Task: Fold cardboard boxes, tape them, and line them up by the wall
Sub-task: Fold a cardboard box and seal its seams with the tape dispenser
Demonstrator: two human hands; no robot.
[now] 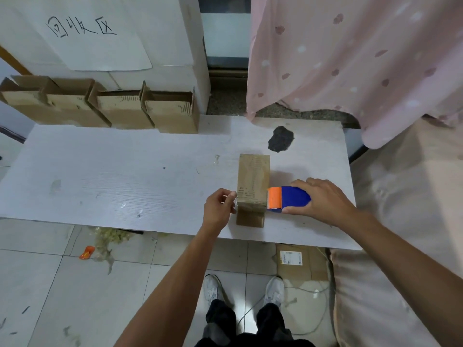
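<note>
A small brown cardboard box (253, 181) stands on the white table (112, 176), near its front right. My right hand (318, 199) grips a blue tape dispenser with an orange head (288, 197), whose head touches the box's right side. My left hand (218, 209) is at the box's left side and pinches the end of clear tape against it. Several folded cardboard boxes (105, 106) stand in a row against the white wall at the table's back left.
A dark patch (280, 139) marks the table behind the box. A pink curtain (363, 58) hangs at the right. On the tiled floor lie an orange scrap (86, 252), crumpled tape, a flat cardboard piece (298, 261) and a cable. My feet stand below the table edge.
</note>
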